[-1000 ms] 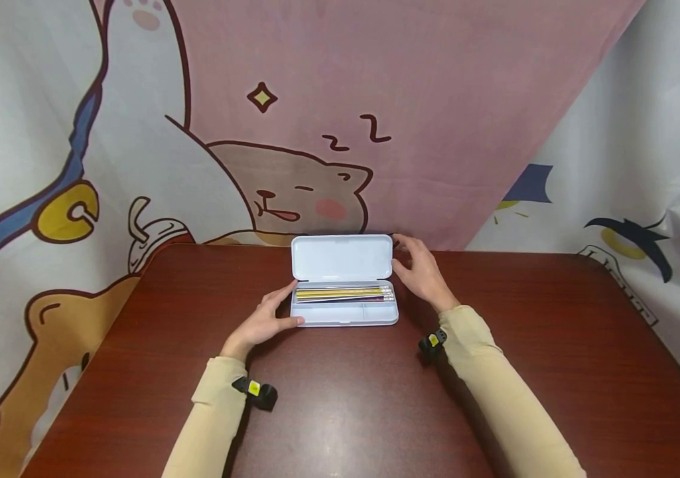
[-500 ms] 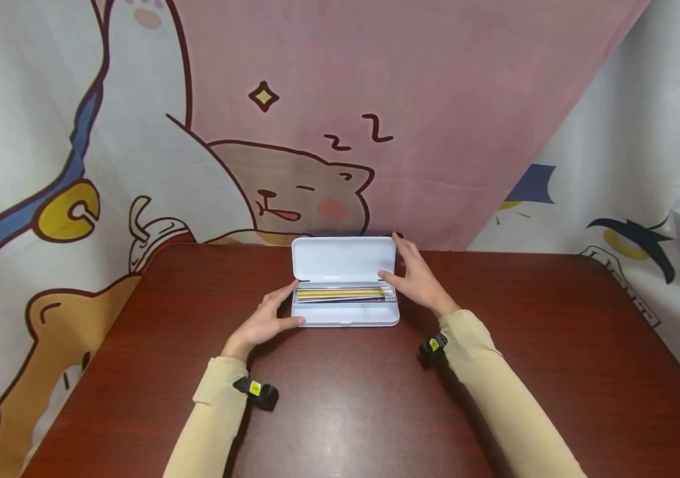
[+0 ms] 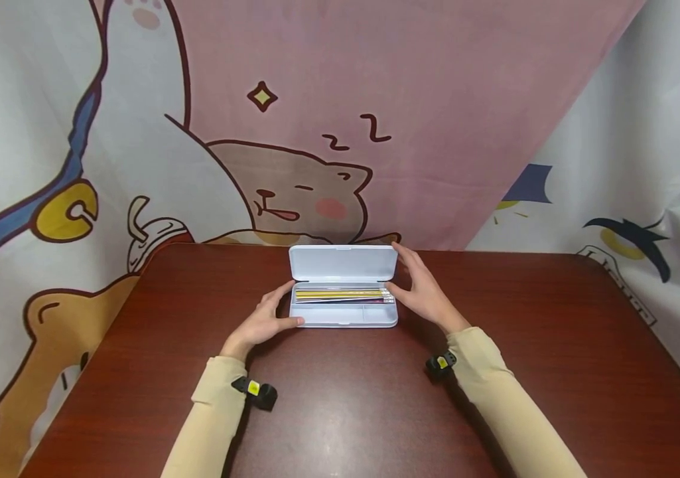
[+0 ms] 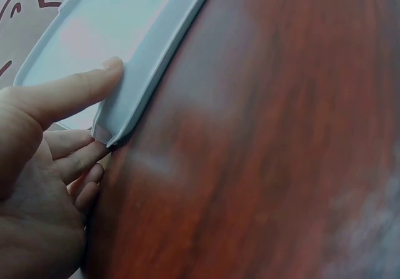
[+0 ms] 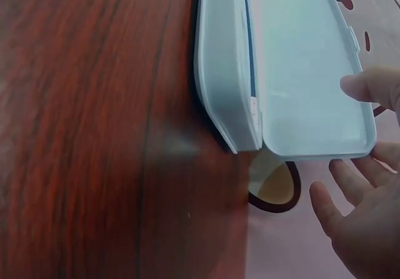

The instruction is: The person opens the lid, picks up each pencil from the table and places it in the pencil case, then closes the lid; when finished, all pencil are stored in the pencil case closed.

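Observation:
A white pencil case (image 3: pixel 326 315) lies on the table with its hinged lid (image 3: pixel 342 263) raised at the back. Several pencils (image 3: pixel 340 296), yellow and dark, lie lengthwise in its rear compartment. My left hand (image 3: pixel 259 324) holds the case's left end; in the left wrist view the thumb (image 4: pixel 100 82) lies over the front rim and the fingers reach round the end. At the lid's right end is my right hand (image 3: pixel 426 292). The right wrist view has its thumb (image 5: pixel 365 86) before the lid's inner face and the fingers at and behind the lid's edge.
The dark red wooden table (image 3: pixel 340 411) ends at a back edge just behind the case. A cartoon-printed cloth (image 3: pixel 435 133) hangs beyond it. Each wrist carries a small black camera, one on the left wrist (image 3: pixel 262 394) and one on the right (image 3: pixel 438 365).
The right thumb has come over in front of the lid, and the lid has tilted forward, its top edge lower. The left hand and the case's base stay put.

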`<action>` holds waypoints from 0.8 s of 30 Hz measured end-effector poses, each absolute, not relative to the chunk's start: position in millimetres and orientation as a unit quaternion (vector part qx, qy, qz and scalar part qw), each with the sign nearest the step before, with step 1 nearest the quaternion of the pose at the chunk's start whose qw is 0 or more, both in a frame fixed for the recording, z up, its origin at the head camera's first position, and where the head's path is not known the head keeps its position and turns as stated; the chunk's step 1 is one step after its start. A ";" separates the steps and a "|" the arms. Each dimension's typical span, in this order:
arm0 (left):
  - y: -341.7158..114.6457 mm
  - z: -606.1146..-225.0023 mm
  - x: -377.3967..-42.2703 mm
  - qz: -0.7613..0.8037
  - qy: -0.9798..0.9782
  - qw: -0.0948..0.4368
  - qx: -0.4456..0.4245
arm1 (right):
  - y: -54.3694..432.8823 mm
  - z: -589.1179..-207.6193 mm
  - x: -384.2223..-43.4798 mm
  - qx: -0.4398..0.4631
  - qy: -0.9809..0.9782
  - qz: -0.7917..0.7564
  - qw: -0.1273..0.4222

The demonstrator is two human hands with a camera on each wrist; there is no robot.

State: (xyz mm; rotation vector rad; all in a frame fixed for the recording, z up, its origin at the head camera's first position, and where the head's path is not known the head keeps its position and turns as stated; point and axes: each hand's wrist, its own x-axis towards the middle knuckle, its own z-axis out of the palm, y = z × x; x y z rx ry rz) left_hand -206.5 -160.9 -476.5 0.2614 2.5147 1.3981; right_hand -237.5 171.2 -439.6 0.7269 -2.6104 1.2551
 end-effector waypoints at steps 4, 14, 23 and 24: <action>-161.3 -476.4 -206.6 0.480 0.864 0.123 0.093 | 175.1 -434.1 -228.0 0.237 -0.881 0.402 0.077; -159.7 -477.4 -206.1 0.482 0.862 0.122 0.100 | 181.9 -434.9 -204.9 0.249 -0.885 0.385 0.081; -162.2 -472.4 -198.2 0.548 0.822 0.112 0.107 | 183.9 -440.8 -189.1 0.241 -0.884 0.391 0.084; -163.4 -471.1 -196.3 0.554 0.818 0.110 0.106 | 184.0 -441.4 -187.4 0.241 -0.884 0.391 0.086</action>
